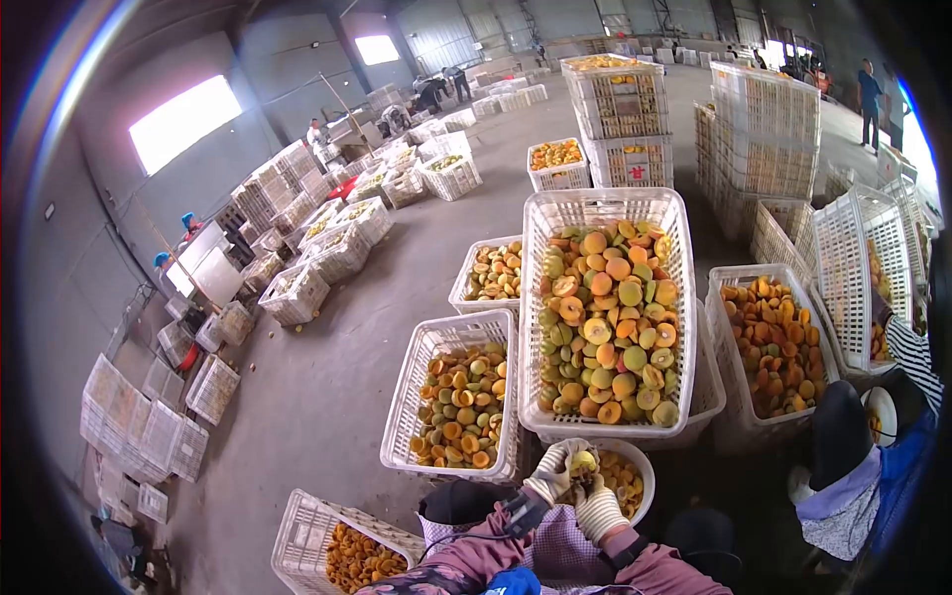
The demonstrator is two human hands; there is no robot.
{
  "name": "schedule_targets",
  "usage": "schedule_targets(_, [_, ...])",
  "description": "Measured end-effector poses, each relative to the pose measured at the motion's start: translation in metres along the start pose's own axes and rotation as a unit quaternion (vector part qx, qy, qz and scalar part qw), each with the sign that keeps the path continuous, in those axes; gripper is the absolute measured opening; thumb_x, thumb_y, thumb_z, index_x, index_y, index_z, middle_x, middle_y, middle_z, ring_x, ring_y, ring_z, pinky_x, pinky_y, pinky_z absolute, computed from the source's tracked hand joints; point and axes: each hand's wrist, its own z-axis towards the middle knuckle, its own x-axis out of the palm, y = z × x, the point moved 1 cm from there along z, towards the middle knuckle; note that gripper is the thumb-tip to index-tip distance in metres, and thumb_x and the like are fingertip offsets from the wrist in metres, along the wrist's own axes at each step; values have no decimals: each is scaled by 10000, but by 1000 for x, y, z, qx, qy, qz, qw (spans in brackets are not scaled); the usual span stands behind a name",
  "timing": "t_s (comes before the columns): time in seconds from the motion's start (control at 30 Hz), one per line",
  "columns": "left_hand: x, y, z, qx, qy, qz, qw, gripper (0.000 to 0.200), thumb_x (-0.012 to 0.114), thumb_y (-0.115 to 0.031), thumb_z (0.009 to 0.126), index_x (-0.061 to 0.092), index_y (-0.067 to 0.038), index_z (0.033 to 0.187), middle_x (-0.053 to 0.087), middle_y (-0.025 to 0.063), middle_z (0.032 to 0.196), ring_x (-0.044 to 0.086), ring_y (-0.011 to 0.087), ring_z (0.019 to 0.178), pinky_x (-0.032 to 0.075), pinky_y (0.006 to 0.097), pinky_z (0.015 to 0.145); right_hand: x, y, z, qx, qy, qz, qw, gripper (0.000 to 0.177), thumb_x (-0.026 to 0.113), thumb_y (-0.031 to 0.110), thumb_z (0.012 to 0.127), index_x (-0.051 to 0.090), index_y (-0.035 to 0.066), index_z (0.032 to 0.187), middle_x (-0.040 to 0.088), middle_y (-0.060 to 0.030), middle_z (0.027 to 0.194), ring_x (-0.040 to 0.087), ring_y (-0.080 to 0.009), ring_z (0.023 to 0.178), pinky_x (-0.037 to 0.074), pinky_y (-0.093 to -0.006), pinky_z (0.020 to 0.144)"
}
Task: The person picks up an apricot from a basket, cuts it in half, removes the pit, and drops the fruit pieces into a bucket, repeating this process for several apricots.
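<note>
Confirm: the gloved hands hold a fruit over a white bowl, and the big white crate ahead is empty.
Not empty: the head view shows the big white crate heaped with fruit halves. The left hand and right hand do hold a fruit over the white bowl.

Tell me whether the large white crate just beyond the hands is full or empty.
Full: halved fruit, orange and green, fills the crate up to its rim.

L hand [550, 474], R hand [598, 511] w/ fruit [583, 462] over bowl [652, 481] | big crate [605, 208] behind (stacked) | small crate [416, 367] L | side crate [759, 273] R
</note>
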Motion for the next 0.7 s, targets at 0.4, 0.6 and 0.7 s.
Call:
schedule_targets(0.4, [22, -5, -8, 105, -44, 151, 982, 149, 436, 40, 857, 562, -1, 924, 601, 56, 853, 576, 154, 815, 485, 272, 779, 11, -20, 1, -1, 8, -12, 1000, 490, 501, 252, 877, 375, -53, 1240, 597, -303, 1000, 558, -416, 1015, 481, -403, 790])
schedule_targets(0.6, [2, -13, -1, 17, 141, 150, 979, 160, 458, 20, 822, 589, 2, 912, 621, 77, 850, 582, 166, 779, 485, 284, 722, 12, -5, -7, 42, 95, 28, 994, 401, 479, 198, 898, 427, -31, 1223, 600, -173, 1072, 563, -280, 992, 434, -321, 852])
schedule_targets(0.7, [9, -26, 7, -47, 211, 221, 951, 157, 496, 65, 770, 603, 10, 871, 624, 69, 813, 579, 137, 742, 480, 270, 686, 39, -57, 4, 32, 145, 114, 982, 350, 508, 186, 890, 491, 1, 1186, 598, -79, 1033, 538, -212, 950, 423, -295, 835])
